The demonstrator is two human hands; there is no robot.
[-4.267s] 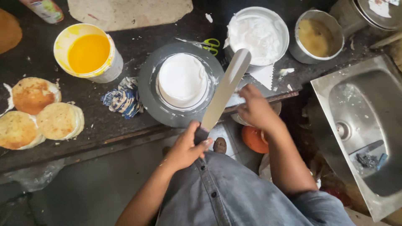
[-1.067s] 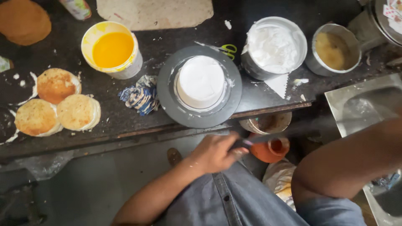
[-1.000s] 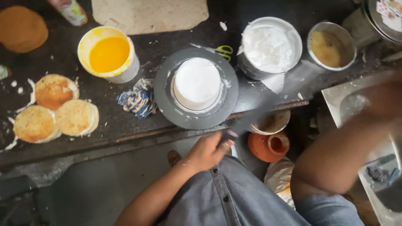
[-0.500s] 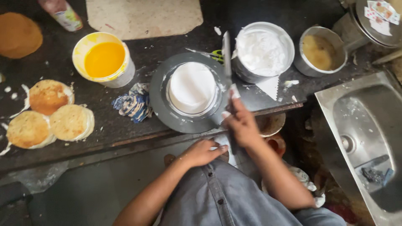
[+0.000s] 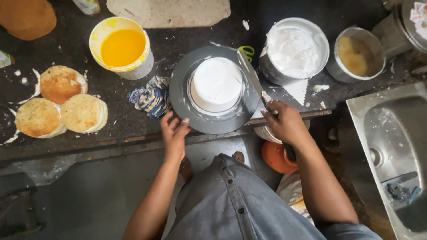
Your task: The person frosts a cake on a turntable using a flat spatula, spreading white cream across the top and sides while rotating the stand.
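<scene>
White round cake [image 5: 216, 84], smooth with cream, sat in the middle of a grey round turntable [image 5: 180, 95] on the dark tabletop [image 5: 115, 120]. Far to the left lay three plain golden sponge rounds [image 5: 60, 109], kept apart, likely waiting for cream. Next came a white tub of bright yellow liquid [image 5: 122, 46], then a crumpled blue and white cloth [image 5: 149, 95] just beside the turntable, handy for wiping. The left hand [image 5: 175, 132] touched the turntable's near edge with loosely bent fingers, grasping nothing, maybe to turn it. The right hand [image 5: 284, 122] was clenched around a long flat metal spatula [image 5: 250, 75], its blade leaning against the cake's right side, as if to smooth it. Behind it stood a steel bowl of white cream [image 5: 293, 51], close for scooping. A steel sink [image 5: 391, 146] was on the right.
</scene>
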